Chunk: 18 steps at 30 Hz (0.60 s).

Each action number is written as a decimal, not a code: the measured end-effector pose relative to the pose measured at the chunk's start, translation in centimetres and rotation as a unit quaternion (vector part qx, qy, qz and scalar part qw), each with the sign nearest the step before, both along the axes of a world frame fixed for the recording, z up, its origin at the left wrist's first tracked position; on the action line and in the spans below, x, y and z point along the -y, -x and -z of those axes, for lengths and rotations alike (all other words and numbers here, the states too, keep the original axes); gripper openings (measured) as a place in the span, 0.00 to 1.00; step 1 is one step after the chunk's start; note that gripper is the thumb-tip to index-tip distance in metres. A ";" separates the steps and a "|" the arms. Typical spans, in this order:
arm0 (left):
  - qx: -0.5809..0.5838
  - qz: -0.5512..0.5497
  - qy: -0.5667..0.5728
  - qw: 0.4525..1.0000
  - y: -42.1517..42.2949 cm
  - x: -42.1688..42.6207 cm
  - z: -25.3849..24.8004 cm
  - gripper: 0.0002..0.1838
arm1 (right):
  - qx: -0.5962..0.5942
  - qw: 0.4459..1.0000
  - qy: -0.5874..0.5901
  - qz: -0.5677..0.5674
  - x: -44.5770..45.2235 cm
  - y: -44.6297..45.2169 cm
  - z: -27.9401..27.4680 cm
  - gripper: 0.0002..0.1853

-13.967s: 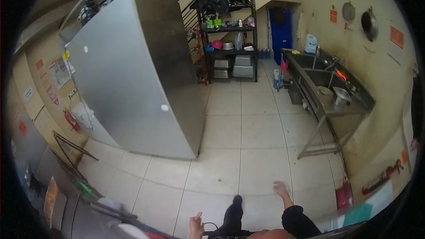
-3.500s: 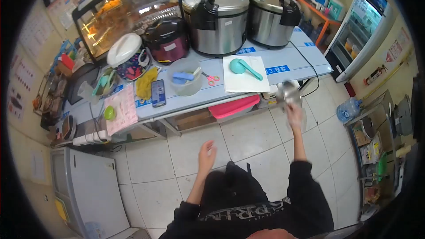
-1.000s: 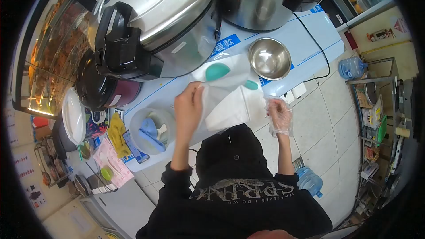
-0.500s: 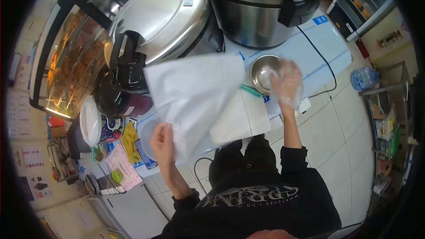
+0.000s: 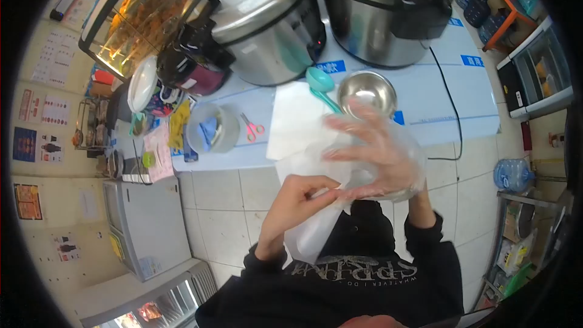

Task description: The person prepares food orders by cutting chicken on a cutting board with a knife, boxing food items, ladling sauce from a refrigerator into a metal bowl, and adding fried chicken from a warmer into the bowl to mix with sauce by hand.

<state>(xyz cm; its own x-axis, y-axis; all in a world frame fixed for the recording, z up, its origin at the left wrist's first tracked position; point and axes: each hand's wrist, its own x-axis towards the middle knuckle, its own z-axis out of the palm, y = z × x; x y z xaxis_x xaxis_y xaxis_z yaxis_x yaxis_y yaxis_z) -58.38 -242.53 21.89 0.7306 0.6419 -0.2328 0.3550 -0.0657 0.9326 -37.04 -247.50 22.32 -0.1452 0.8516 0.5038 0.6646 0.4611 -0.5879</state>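
My left hand (image 5: pixel 302 203) pinches the edge of a white paper sheet (image 5: pixel 311 234), which hangs in front of my body beyond the table's near edge. Over the sheet is my right hand (image 5: pixel 379 158), in a clear plastic glove, its fingers spread and its thumb touching the left fingertips. Just past the right fingers sits a steel bowl (image 5: pixel 367 92). A teal scoop (image 5: pixel 320 80) rests on a stack of white paper (image 5: pixel 296 120) at the bowl's left. Pink-handled scissors (image 5: pixel 252 129) lie beside a clear tub (image 5: pixel 214 129) holding a blue item.
Two large steel cookers (image 5: pixel 265 36) stand behind the paper, with a smaller dark red cooker (image 5: pixel 203 79) and a lit food case (image 5: pixel 143 15) at the left. A black cable (image 5: pixel 454 103) crosses the table's right part. A water bottle (image 5: pixel 513 174) is at the far right.
The white sheet has come off the table towards my body, still in my left hand. My right hand has moved from beside the bowl to the sheet, fingers spread. The view has shifted.
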 end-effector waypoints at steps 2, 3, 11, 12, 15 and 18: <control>-0.018 0.020 -0.007 1.000 -0.5 2.1 0.2 0.11 | 0.113 0.968 0.158 -0.157 1.6 -1.2 0.4 0.15; -0.013 0.020 -0.006 1.000 -0.4 2.9 -0.2 0.11 | 0.118 0.968 0.160 -0.156 3.2 -1.7 1.9 0.15; 0.060 -0.154 -0.181 0.970 -1.0 7.7 1.8 0.14 | -0.014 0.941 0.326 -0.089 11.4 -1.6 2.2 0.13; 0.071 -0.252 -0.289 0.921 -1.6 8.6 2.3 0.16 | -0.039 0.938 0.343 -0.024 11.9 -0.6 2.1 0.12; 0.157 -0.323 -0.291 0.887 -1.9 10.8 3.4 0.19 | -0.144 0.971 0.190 0.027 12.7 0.9 2.3 0.12; 0.229 -0.240 0.151 0.931 -2.5 12.3 3.7 0.22 | -0.169 0.980 0.104 -0.015 13.5 2.3 4.3 0.11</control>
<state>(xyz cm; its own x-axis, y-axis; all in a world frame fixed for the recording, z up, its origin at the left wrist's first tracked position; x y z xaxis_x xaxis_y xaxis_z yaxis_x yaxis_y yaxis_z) -55.83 -254.86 18.24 0.4424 0.8764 -0.1902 -0.1632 0.2872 0.9439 -39.38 -261.03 18.01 -0.0254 0.9388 0.3435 0.4037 0.3240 -0.8556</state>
